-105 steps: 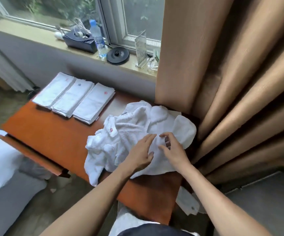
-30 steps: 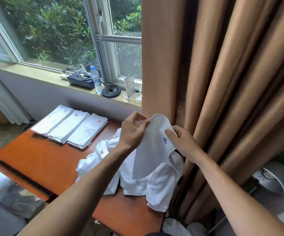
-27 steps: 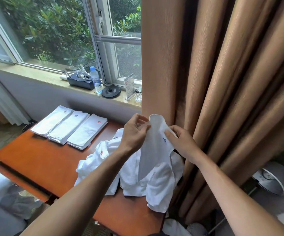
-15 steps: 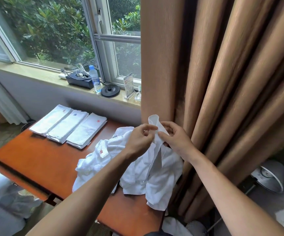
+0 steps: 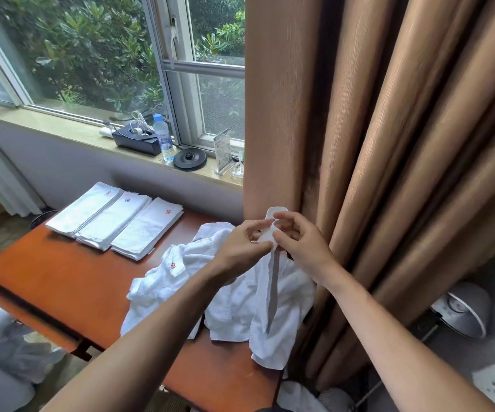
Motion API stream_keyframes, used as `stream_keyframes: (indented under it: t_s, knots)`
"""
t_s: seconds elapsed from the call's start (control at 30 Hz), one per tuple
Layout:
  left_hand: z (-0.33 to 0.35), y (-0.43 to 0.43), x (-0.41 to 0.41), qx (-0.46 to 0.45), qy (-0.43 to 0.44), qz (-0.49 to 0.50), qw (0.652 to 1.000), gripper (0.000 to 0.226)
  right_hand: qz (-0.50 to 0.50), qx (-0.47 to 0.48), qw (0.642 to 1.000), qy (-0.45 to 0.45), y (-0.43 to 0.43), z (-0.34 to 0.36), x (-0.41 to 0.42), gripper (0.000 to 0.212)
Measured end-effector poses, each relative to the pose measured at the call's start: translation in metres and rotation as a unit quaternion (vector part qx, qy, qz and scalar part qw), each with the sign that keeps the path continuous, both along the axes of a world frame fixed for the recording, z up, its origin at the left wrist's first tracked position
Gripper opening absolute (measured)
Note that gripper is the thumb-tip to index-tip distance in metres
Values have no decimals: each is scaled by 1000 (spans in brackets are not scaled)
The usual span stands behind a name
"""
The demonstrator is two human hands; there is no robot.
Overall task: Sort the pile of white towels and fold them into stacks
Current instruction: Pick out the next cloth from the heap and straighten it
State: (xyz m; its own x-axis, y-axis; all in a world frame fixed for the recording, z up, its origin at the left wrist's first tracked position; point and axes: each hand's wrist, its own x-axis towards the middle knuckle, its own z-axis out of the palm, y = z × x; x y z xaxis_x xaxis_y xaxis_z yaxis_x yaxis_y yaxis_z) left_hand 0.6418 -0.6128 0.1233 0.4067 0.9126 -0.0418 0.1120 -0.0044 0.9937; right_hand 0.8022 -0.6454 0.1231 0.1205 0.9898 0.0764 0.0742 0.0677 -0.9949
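Observation:
A loose pile of white towels (image 5: 228,292) lies on the right part of an orange-brown table (image 5: 62,281). Above the pile I hold one white towel (image 5: 271,281) up by its top edge; it hangs down edge-on as a narrow strip. My left hand (image 5: 244,246) pinches that edge from the left and my right hand (image 5: 298,243) pinches it from the right, the two hands close together. Three folded towel stacks (image 5: 115,220) lie side by side at the table's far left, with small red or blue logos on top.
Heavy tan curtains (image 5: 388,144) hang right behind the pile. The window sill (image 5: 62,129) carries a black box, a water bottle (image 5: 163,141), a black disc and a small sign. A grey lamp (image 5: 463,310) and a wall socket lie low at the right. Bedding shows at bottom left.
From pressing on the pile, my hands lifted one towel. Over the last second they came together, turning the spread towel into a narrow hanging strip.

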Motion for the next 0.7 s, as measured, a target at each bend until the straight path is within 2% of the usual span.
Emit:
stream_keyframes:
  t_s: [0.13, 0.2, 0.3, 0.47, 0.7]
  knots:
    - [-1, 2, -2, -2, -15, -14, 1000, 54, 41, -5, 999, -1, -4, 0, 2, 42]
    - [-2, 3, -4, -11, -29, -21, 999, 57, 47, 4, 999, -19, -5, 1, 2, 34]
    - [-2, 2, -4, -1, -54, -16, 998, 49, 48, 19, 998, -43, -4, 2, 3, 17]
    - [-1, 1, -5, -16, -74, 0, 997, 41, 43, 36, 995, -88, 4, -1, 5, 10]
    - [0, 5, -9, -11, -74, 7, 997, 34, 31, 53, 990, -124, 11, -7, 15, 18]
